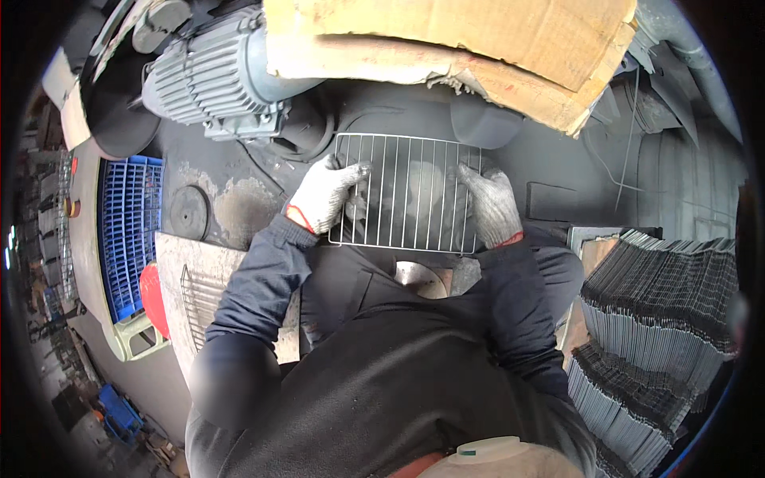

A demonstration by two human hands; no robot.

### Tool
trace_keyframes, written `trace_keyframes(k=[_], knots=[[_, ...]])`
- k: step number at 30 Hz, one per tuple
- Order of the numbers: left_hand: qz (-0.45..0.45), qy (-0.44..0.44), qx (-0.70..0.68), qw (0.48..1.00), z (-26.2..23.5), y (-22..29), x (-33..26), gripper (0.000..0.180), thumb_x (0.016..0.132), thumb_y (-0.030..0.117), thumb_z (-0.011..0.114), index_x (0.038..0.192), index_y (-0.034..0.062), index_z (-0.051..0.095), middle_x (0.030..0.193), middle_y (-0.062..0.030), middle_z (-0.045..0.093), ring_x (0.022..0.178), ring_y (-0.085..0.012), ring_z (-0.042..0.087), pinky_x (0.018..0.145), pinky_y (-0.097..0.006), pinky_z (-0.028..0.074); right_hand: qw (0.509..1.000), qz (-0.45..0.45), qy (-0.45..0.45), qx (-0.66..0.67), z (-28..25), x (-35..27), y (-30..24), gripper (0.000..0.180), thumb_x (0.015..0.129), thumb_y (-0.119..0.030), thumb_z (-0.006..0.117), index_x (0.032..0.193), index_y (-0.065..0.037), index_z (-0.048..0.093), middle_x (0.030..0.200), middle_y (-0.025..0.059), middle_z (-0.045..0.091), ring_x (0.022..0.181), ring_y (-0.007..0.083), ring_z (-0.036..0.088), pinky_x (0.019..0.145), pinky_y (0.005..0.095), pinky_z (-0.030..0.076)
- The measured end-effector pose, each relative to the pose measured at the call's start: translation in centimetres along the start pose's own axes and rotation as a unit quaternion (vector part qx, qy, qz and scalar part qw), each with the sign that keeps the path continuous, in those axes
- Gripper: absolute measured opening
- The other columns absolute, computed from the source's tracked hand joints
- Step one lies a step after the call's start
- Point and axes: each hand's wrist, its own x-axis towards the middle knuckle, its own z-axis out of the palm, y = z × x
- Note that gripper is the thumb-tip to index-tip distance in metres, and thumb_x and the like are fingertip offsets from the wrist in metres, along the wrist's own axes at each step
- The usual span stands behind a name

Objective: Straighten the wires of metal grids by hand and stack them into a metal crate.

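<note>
Your two hands hold the wire rack (406, 193) between them, one at each short side, so the rack lies in the middle, in front of your body and above your knees. Your left hand (325, 193), in a white knitted glove with red edging at the cuff, pinches the left side of the rack: the thumb lies over the wires, and some fingers show behind them, through the gaps. Your right hand (492, 203), in the same kind of glove, pinches the right side, with the thumb pointing inward over the wires; its other fingers are mostly hidden, so I cannot tell how they are bent. Both hands grip nearer to the far edge than to your body, and the bars between them are not covered from above. The far edge runs slightly lower toward the right. Beyond the rack there is a grey ribbed motor (211, 76) on the left and a torn cardboard piece (462, 40) across the top. Near your left forearm, a second wire rack (203, 299) lies on a pale board (171, 267), and a blue plastic crate (131, 231) is farther left. At your right side stand stacks of dark wire grids (661, 295), well apart from your right hand.
</note>
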Motion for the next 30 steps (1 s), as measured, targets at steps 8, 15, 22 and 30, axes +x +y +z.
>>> trace_keyframes(k=[8,15,22,30], knots=[[0.185,-0.079,0.219,0.955,3.4,3.6,-5.9,0.026,0.1,0.019,0.076,0.116,0.0029,0.063,0.081,-0.0014,0.064,0.06,-0.01,0.059,0.055,-0.026,0.049,0.911,-0.307,0.212,-0.177,-5.4,-7.3,-0.7,0.044,0.093,-0.006,0.082,0.133,0.001,0.063,0.116,0.0141,0.077,0.101,0.0208,0.075,0.092,0.0323,0.06],[0.618,0.061,0.428,0.656,11.1,4.8,-13.1,0.058,0.075,0.014,0.094,0.126,0.0045,0.067,0.121,-0.0184,0.069,0.114,-0.0372,0.068,0.1,-0.044,0.055,0.911,-0.325,-0.063,-0.245,-5.1,-12.3,-0.8,0.042,0.095,-0.005,0.077,0.134,0.0,0.064,0.126,0.0164,0.075,0.109,0.0282,0.074,0.092,0.0377,0.059],[0.232,0.091,-0.094,0.964,13.6,-3.1,-14.5,0.08,0.088,0.017,0.089,0.152,0.0011,0.044,0.135,-0.0156,0.065,0.118,-0.0229,0.068,0.101,-0.036,0.058,0.873,-0.33,0.049,0.356,-3.5,-12.0,4.9,0.027,0.108,-0.014,0.07,0.131,-0.007,0.06,0.125,0.018,0.071,0.106,0.0332,0.074,0.089,0.0527,0.065],[0.272,0.059,-0.098,0.955,11.4,-5.1,-9.4,0.011,0.103,0.005,0.072,0.101,0.0052,0.061,0.082,-0.0047,0.069,0.068,-0.0129,0.065,0.065,-0.028,0.054,0.909,-0.254,0.155,0.293,-7.0,-11.1,7.5,0.057,0.105,-0.005,0.068,0.156,-0.003,0.045,0.148,0.0147,0.058,0.128,0.0249,0.062,0.109,0.0402,0.055]])
